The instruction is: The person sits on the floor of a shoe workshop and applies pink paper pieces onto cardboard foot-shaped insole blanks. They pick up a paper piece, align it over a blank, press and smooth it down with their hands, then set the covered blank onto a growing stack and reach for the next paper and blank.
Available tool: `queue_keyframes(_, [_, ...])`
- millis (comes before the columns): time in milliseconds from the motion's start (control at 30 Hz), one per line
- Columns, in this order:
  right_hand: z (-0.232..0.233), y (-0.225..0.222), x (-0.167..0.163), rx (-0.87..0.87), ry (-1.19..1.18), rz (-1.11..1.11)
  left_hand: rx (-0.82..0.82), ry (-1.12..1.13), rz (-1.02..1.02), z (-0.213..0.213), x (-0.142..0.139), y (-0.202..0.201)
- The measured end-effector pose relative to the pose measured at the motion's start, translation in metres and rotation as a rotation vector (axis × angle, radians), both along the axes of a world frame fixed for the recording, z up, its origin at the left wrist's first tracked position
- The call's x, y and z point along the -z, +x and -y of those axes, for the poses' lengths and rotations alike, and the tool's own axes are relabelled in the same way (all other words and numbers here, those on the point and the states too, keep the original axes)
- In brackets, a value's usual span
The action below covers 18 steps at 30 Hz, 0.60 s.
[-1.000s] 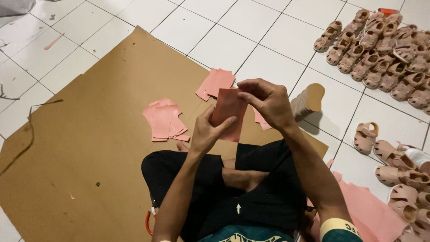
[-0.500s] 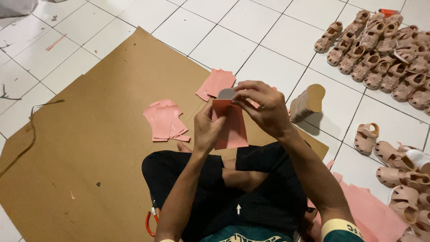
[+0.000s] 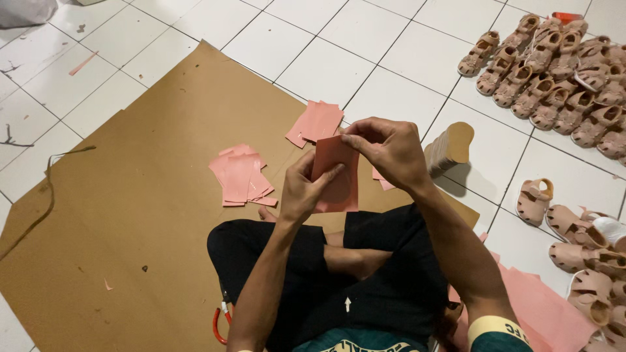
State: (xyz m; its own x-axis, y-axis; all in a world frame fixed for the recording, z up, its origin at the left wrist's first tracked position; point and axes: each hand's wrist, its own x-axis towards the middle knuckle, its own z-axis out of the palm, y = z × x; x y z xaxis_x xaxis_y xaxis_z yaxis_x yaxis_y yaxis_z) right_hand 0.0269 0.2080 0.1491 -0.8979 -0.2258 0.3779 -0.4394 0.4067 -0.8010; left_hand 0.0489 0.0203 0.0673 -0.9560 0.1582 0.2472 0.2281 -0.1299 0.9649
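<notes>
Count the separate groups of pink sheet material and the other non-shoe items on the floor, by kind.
Pink sheet held in left hand and right hand: 1
Loose piles of pink cut sheets on brown cardboard: 2
Large pink sheet spread at lower right: 1
Tan stack of shoe soles: 1
Red-handled scissors: 1
Total: 6

sandal pile [image 3: 561, 72] cut off at right edge, red-handled tool [image 3: 220, 322] half hidden

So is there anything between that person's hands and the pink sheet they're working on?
No. Both hands already hold the pink sheet: the left hand grips its lower edge and the right hand pinches its top edge. Nothing visible sits between them.
</notes>
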Motion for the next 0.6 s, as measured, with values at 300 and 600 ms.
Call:
queue_keyframes(300, [0.000, -0.003, -0.004, -0.092, -0.055, 0.042, 0.026, 0.068, 0.017, 0.001, 0.008, -0.003])
queue_keyframes(600, [-0.009, -0.021, 0.042, -0.120, -0.332, 0.111, -0.144, 0.771, 0.132, 0.000, 0.030, -0.022])
